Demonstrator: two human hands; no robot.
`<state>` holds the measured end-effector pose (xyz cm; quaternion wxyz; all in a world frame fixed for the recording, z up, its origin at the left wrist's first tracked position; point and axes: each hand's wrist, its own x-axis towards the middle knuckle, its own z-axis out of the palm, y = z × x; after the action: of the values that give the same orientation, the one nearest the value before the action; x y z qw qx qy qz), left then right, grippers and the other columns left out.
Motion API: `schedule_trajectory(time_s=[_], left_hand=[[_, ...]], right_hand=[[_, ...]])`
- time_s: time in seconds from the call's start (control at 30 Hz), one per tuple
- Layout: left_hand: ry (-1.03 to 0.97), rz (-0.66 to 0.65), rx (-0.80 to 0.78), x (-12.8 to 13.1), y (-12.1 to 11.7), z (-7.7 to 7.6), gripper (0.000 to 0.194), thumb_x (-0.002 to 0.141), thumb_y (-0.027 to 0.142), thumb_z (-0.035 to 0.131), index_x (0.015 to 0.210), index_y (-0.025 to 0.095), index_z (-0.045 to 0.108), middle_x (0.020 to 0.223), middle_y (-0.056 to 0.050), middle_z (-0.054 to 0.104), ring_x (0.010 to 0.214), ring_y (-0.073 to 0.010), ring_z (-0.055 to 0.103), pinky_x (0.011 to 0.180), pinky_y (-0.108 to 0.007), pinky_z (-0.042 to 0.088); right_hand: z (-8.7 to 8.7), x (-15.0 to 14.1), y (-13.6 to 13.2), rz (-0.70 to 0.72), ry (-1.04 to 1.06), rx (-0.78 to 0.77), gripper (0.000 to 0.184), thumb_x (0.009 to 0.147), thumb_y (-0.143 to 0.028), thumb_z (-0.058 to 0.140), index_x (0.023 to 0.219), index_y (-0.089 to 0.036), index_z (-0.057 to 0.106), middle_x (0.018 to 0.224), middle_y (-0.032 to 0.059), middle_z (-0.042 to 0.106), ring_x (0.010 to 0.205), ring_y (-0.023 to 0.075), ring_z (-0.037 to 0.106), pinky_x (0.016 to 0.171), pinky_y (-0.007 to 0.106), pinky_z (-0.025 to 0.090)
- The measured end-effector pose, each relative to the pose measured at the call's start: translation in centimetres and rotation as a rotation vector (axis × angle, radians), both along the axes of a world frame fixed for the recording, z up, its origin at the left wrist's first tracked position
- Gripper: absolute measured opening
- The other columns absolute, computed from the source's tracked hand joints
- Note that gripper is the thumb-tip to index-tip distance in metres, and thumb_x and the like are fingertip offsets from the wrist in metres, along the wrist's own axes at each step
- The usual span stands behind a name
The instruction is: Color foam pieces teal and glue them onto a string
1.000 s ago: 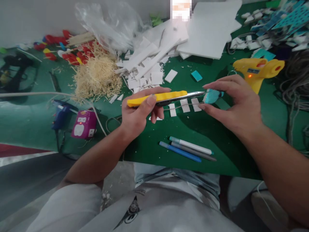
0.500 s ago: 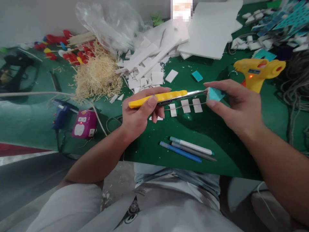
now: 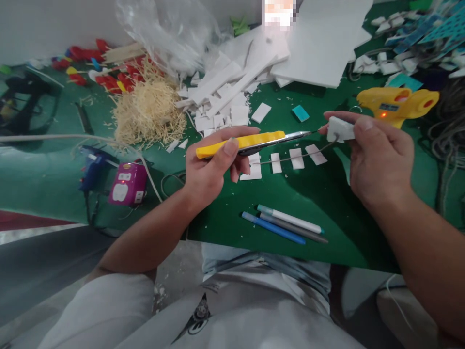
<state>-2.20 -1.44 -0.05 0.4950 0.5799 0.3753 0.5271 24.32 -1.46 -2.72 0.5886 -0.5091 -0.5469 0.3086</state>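
Observation:
My left hand (image 3: 205,177) is closed around a yellow utility knife (image 3: 257,139), its metal blade end pointing right. Between the thumb and fingers of my right hand (image 3: 381,162) is a small white foam piece (image 3: 338,130), with its white face toward me. The knife's tip is close to the fingers behind this piece; whether it touches cannot be made out. A thin grey cord (image 3: 284,159) runs from the foam piece to the left, below the knife. Several small white foam pieces (image 3: 297,159) lie along the cord on the green table (image 3: 218,218).
Pens (image 3: 283,223) lie near the table's front edge. A yellow glue gun (image 3: 394,105) with a lit light stands right, beside bundled cord. At left are a purple power socket (image 3: 127,186), a blue glue gun (image 3: 92,167) and a white cable. Foam scraps (image 3: 238,114) and straw (image 3: 148,111) lie behind.
My right hand has moved right and turned the foam piece, from its turquoise face to its white one. The knife tip and foam piece are farther apart. More of the cord and its pieces shows.

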Motion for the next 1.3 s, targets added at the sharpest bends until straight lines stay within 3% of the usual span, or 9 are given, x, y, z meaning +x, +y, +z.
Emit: schedule_trajectory(time_s=[0.13, 0.27, 0.47, 0.7, 1.17, 1.3], left_hand=[[0.007, -0.037, -0.010, 0.0, 0.0, 0.0, 0.047, 0.094, 0.062, 0.071, 0.107, 0.019, 0.083, 0.065, -0.001, 0.074, 0.047, -0.0092, 0.066, 0.036, -0.016, 0.045], [0.002, -0.054, -0.005, 0.2, -0.1, 0.0, 0.047, 0.092, 0.062, 0.074, 0.105, 0.018, 0.083, 0.070, -0.003, 0.077, 0.047, -0.0098, 0.067, 0.034, -0.016, 0.044], [0.007, -0.074, -0.017, 0.2, 0.0, -0.1, 0.045, 0.092, 0.059, 0.075, 0.104, 0.017, 0.084, 0.070, -0.003, 0.076, 0.049, -0.0099, 0.068, 0.036, -0.016, 0.046], [-0.003, -0.126, 0.055, 0.1, 0.3, -0.4, 0.037, 0.096, 0.051, 0.073, 0.108, 0.017, 0.084, 0.066, -0.003, 0.074, 0.049, -0.0098, 0.067, 0.036, -0.014, 0.046], [0.020, -0.117, 0.050, 0.0, 0.4, -0.4, 0.041, 0.096, 0.056, 0.072, 0.108, 0.018, 0.083, 0.072, -0.002, 0.076, 0.051, -0.0088, 0.068, 0.038, -0.013, 0.049], [0.001, -0.135, 0.077, 0.1, 0.4, -0.4, 0.035, 0.098, 0.050, 0.072, 0.109, 0.019, 0.083, 0.069, -0.002, 0.074, 0.050, -0.0087, 0.067, 0.037, -0.013, 0.048]], right_hand=[[0.3, -0.2, -0.1, -0.008, 0.002, 0.007, 0.020, 0.094, -0.039, 0.068, 0.099, -0.031, 0.086, 0.106, 0.0031, 0.081, 0.088, 0.0226, 0.076, 0.089, 0.046, 0.061], [0.7, -0.5, -0.1, 0.021, 0.038, -0.060, 0.020, 0.091, -0.035, 0.069, 0.101, -0.029, 0.085, 0.093, 0.0042, 0.081, 0.085, 0.0227, 0.077, 0.078, 0.041, 0.064], [0.9, -0.6, -0.4, 0.083, 0.043, -0.078, 0.021, 0.090, -0.028, 0.070, 0.106, -0.028, 0.084, 0.089, 0.0031, 0.081, 0.088, 0.0221, 0.078, 0.084, 0.040, 0.065], [1.5, -1.0, -0.8, 0.084, 0.041, -0.180, 0.022, 0.089, -0.040, 0.074, 0.106, -0.029, 0.082, 0.094, -0.0003, 0.081, 0.091, 0.0197, 0.077, 0.090, 0.042, 0.065], [1.6, -0.8, -0.9, 0.076, -0.036, -0.175, 0.023, 0.092, -0.037, 0.072, 0.110, -0.027, 0.082, 0.095, 0.0006, 0.081, 0.092, 0.0184, 0.076, 0.092, 0.041, 0.065], [1.7, -0.8, -1.0, 0.074, -0.047, -0.193, 0.024, 0.092, -0.043, 0.074, 0.110, -0.030, 0.082, 0.096, 0.0001, 0.081, 0.091, 0.0182, 0.077, 0.091, 0.040, 0.065]])
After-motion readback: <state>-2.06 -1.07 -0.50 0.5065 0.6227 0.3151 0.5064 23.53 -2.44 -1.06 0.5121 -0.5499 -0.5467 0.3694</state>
